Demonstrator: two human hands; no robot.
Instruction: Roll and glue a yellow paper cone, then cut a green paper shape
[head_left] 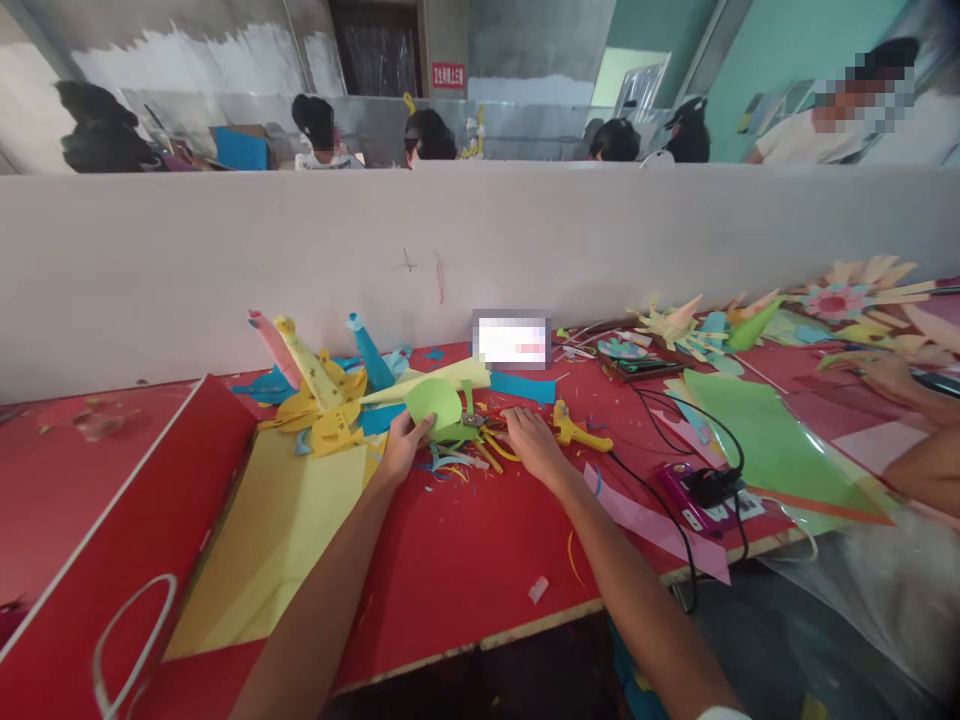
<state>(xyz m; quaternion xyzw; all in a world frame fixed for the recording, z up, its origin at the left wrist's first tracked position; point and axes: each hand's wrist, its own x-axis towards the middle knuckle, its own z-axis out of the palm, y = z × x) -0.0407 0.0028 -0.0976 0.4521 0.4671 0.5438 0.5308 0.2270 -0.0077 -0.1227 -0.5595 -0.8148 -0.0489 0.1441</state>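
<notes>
My left hand (409,440) pinches a light green rounded paper piece (435,405), thumb on the near side. My right hand (529,440) is curled, palm down, over the handles of a pair of pliers (474,420) with a metal head and red and yellow grips. The pliers' head lies close by the green paper's right edge; whether it bites the paper I cannot tell. Just right of my right hand lies a yellow glue gun (581,432). Coloured paper scraps (454,465) are scattered below the hands.
Paper cones stand at the left: yellow (311,365), pink (275,350) and blue (371,352). Yellow sheets (262,530) lie nearer. At the right are a purple power box (686,495) with black cords, green sheets (765,440) and another person's arm (926,460). A white partition (300,250) stands behind.
</notes>
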